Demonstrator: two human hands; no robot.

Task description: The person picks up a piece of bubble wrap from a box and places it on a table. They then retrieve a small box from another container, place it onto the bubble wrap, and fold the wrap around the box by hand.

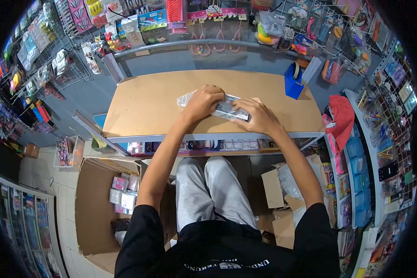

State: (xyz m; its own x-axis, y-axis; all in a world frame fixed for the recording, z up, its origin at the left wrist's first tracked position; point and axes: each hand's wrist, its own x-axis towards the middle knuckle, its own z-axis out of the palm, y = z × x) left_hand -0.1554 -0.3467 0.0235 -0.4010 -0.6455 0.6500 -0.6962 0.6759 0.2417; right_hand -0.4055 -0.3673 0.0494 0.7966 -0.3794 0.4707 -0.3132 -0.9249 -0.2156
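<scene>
A flat, oblong, silvery package [226,107] lies slantwise on the wooden table [146,99], with clear bubble wrap [185,99] reaching out past its left end. What is inside the plastic cannot be made out. My left hand [204,103] is closed over the left part, its fingers curled down onto the wrap. At the other end, my right hand [260,116] grips the package's right edge with bent fingers and the thumb along the near side. Parts of the package are hidden beneath both hands.
A blue tape dispenser [293,82] stands at the table's back right corner. Below left is a big open cardboard box [95,204] with small packs inside; more cartons [273,187] sit at the right. Hanging goods [217,28] line the wall, and a red cloth [342,120] hangs on the right.
</scene>
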